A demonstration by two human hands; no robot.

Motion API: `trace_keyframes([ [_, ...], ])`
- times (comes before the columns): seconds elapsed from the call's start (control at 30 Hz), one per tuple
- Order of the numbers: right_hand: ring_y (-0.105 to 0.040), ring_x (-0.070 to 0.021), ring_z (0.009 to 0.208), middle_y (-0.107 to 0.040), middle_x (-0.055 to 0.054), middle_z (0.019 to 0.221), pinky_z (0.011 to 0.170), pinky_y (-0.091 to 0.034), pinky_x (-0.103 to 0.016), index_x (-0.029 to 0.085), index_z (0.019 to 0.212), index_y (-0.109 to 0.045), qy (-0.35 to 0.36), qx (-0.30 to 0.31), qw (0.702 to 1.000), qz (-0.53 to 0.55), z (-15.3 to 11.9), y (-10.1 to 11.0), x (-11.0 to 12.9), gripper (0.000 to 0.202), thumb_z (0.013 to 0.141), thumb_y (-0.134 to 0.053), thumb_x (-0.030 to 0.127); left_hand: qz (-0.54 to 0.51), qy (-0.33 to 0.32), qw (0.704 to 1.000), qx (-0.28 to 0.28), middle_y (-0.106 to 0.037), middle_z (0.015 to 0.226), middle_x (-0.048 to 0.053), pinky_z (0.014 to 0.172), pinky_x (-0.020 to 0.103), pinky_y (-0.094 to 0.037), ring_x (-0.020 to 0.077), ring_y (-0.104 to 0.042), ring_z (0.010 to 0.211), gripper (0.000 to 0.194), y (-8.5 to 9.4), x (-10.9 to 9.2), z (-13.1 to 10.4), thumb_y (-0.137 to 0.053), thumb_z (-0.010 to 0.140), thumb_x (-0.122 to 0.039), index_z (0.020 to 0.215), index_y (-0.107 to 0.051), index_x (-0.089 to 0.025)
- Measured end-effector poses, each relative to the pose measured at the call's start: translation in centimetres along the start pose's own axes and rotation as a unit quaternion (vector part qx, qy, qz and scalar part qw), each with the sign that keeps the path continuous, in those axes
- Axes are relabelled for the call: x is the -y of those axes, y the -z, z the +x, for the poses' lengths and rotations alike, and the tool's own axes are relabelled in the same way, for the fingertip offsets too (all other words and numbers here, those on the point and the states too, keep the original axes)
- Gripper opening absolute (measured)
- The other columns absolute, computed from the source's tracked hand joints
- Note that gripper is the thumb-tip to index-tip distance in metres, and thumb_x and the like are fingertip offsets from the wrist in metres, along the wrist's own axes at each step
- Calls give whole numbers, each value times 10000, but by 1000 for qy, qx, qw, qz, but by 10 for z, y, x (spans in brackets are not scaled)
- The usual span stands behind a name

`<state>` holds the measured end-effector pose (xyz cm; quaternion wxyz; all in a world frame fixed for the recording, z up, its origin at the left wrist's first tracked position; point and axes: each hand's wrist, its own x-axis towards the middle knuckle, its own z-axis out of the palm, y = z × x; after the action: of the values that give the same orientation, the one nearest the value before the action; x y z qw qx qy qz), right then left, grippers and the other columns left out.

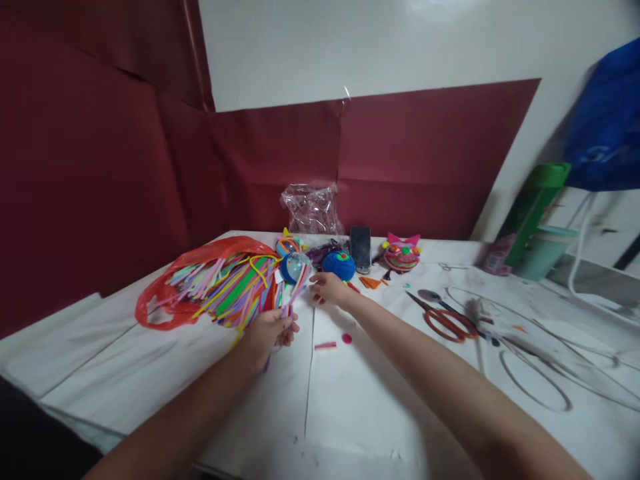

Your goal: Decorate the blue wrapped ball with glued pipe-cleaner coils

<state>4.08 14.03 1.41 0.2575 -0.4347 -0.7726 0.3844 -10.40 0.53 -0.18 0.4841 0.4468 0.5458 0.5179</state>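
My left hand (276,331) is closed round a few pipe cleaners (295,297) in pink, white and purple, at the middle of the table. Just to its right, my right hand (326,289) has its fingers apart near the upper ends of those strips and holds nothing visible. Left of my hands, a red plastic bag (165,319) lies open with many coloured pipe cleaners (240,287) spilling from it. Behind the hands sit a blue and clear ball (295,267) and a blue yarn ball (339,265).
A decorated pink ball (402,255) and a phone (361,248) stand at the back. Orange-handled scissors (450,325), a glue gun (483,313) and looping cables lie on the right. Small pink scraps (326,345) lie on the white table (360,413).
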Motion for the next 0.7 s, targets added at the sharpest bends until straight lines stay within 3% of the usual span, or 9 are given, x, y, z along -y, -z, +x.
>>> trace_keyframes([
  [0.1,-555,-104,534,-619,-7,616,526,-427,-202,133,751,-622,63,20,995,-78,-35,15,-15,77,754,-565,81,71,52,995,45,-597,542,5,365,194,-342,75,-476,373,170,-8,7,12,-647,648,-257,684,-556,-118],
  [0.2,-554,-133,630,-601,-5,604,611,-412,-219,148,579,-586,135,54,976,-161,-75,11,-25,128,653,-594,45,137,70,986,62,-571,505,-25,343,183,-325,67,-463,353,160,-15,12,22,-620,674,-251,625,-523,-135],
  [0.33,-534,-184,804,-613,-67,754,748,-397,-278,145,656,-602,203,43,948,-239,-104,-4,-35,123,683,-549,37,226,72,969,66,-493,391,-55,311,180,-271,66,-414,290,223,-22,15,28,-590,703,-247,535,-476,-154],
  [0.47,-531,-175,777,-619,-66,745,739,-403,-269,151,688,-624,245,37,932,-263,-109,-4,-40,137,741,-537,60,282,55,956,55,-465,370,-69,313,184,-257,70,-397,274,233,-25,14,27,-570,721,-257,534,-465,-167],
  [0.6,-556,-161,738,-650,-65,722,705,-425,-246,147,709,-656,263,39,929,-257,-112,3,-41,175,782,-521,64,303,40,950,56,-448,346,-65,328,193,-261,76,-385,276,276,-25,10,23,-543,744,-322,525,-463,-173],
  [0.7,-583,-168,794,-679,-68,805,729,-450,-252,153,869,-678,248,17,942,-225,-116,4,-45,204,765,-528,60,304,35,950,63,-443,334,-59,337,196,-264,79,-381,286,285,-23,7,21,-537,740,-352,527,-478,-173],
])
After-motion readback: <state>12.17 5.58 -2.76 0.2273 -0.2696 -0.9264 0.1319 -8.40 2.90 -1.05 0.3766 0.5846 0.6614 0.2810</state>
